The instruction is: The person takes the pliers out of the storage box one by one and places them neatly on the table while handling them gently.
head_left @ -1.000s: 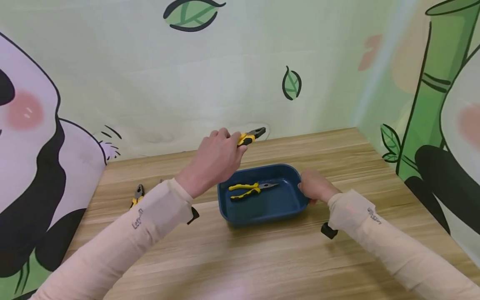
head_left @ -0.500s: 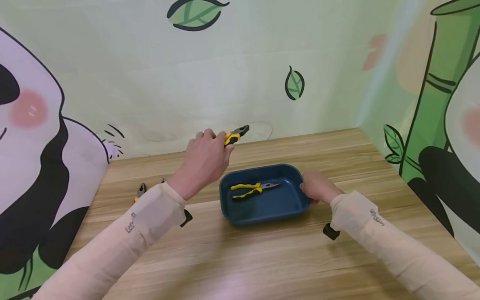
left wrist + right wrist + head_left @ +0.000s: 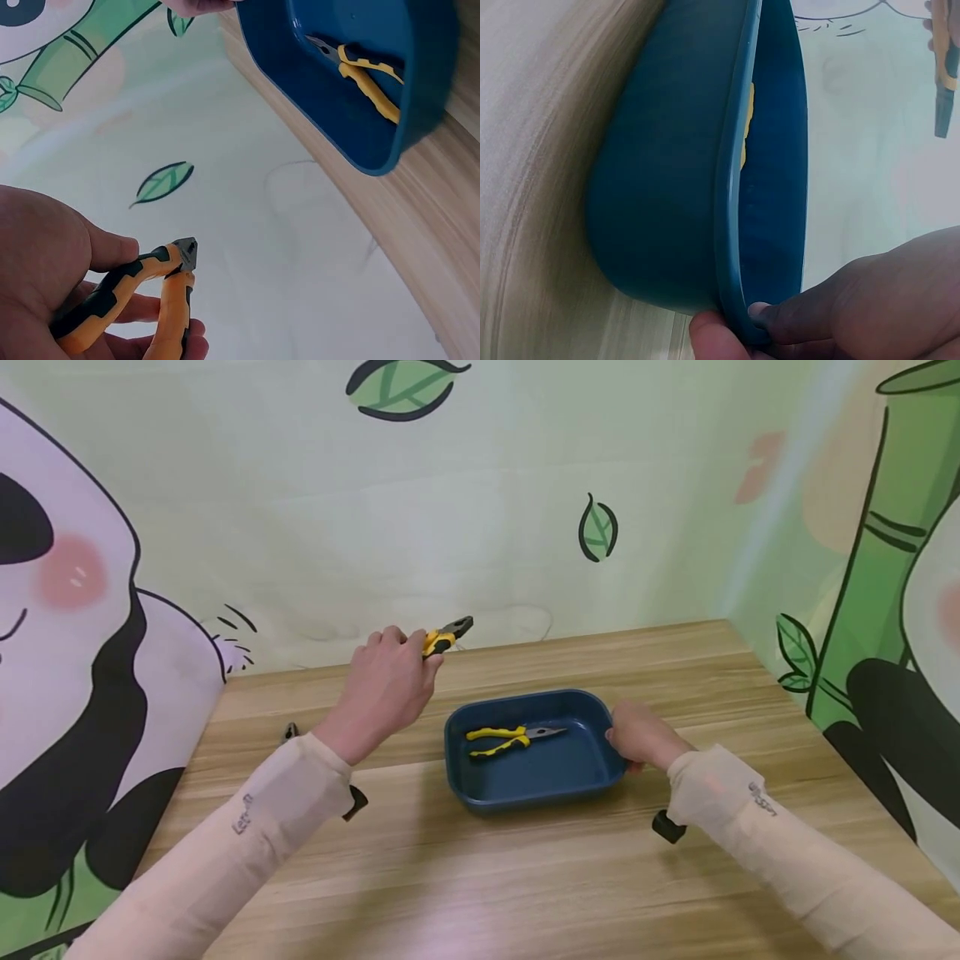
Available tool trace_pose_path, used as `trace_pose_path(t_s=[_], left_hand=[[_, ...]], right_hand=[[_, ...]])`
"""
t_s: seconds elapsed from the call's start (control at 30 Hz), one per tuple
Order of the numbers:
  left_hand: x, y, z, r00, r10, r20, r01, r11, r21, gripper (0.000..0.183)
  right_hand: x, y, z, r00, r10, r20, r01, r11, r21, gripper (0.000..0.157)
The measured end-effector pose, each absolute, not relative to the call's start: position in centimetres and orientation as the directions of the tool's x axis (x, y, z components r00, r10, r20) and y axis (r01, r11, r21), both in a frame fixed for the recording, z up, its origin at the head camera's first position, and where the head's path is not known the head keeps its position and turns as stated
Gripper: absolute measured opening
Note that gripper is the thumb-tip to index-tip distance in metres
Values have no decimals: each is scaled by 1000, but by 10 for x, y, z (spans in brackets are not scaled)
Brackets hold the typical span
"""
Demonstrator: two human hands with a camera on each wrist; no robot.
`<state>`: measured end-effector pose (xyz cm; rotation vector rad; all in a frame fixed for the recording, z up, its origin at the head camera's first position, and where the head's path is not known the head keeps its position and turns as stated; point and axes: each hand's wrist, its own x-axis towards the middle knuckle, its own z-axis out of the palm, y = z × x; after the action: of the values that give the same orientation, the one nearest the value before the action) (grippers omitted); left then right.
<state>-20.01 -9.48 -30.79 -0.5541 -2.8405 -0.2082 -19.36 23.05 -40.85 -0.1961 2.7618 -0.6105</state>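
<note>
My left hand (image 3: 390, 681) grips combination pliers (image 3: 112, 300) with yellow and black handles, raised above the table left of the blue tray (image 3: 536, 797). Their blunt dark jaws point up and to the right in the head view. The left wrist view shows the two handles spread apart, thumb on one and fingers around the other. My right hand (image 3: 645, 735) pinches the tray's right rim, thumb inside and a finger outside, as the right wrist view (image 3: 735, 352) shows. Inside the tray lie long-nose pliers (image 3: 517, 741) with yellow and black handles, tips to the right.
Another pair of pliers (image 3: 291, 732) lies on the wooden table (image 3: 465, 893) at the left, mostly hidden behind my left sleeve. A wall covering (image 3: 487, 527) with panda, bamboo and leaf drawings rises behind the table and along its sides.
My left hand has moved left with the combination pliers, away from above the tray. The sleeve now covers more of the pliers on the table. My right hand keeps its hold on the rim.
</note>
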Motion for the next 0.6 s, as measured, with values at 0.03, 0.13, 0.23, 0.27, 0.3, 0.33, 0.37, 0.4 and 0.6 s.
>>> trace_pose_path(t_s=[0.03,0.13,0.23,0.27,0.3,0.33,0.37,0.4,0.6], left_hand=[[-201,-97,-309,-903,343,258,378,921,97,38],[-202,-102,-311,-911,326,253,361,927,106,38],[-203,-106,-312,-917,311,250,348,929,123,38],[-203,-108,-313,-920,305,248,343,930,130,39],[-203,-109,-313,-923,297,246,337,932,136,39],[-203,-111,-314,-926,289,244,329,933,143,39],[-203,-113,-315,-929,282,241,323,935,149,40],[-203,-115,-315,-931,276,238,316,937,152,41],[-201,-127,-319,-939,252,232,291,944,152,42]], right_hand=[[-194,231,-408,-944,-198,-264,-67,899,-433,30],[-193,232,-408,-943,-200,-265,-67,897,-438,30],[-193,233,-408,-943,-199,-266,-66,896,-438,29],[-193,233,-408,-943,-199,-265,-67,897,-436,29],[-193,233,-409,-943,-198,-265,-66,898,-435,29],[-194,233,-409,-944,-197,-265,-66,899,-433,29],[-194,233,-409,-945,-195,-264,-63,898,-435,28],[-194,232,-408,-945,-195,-264,-65,899,-432,28],[-194,230,-409,-944,-197,-263,-72,905,-419,31]])
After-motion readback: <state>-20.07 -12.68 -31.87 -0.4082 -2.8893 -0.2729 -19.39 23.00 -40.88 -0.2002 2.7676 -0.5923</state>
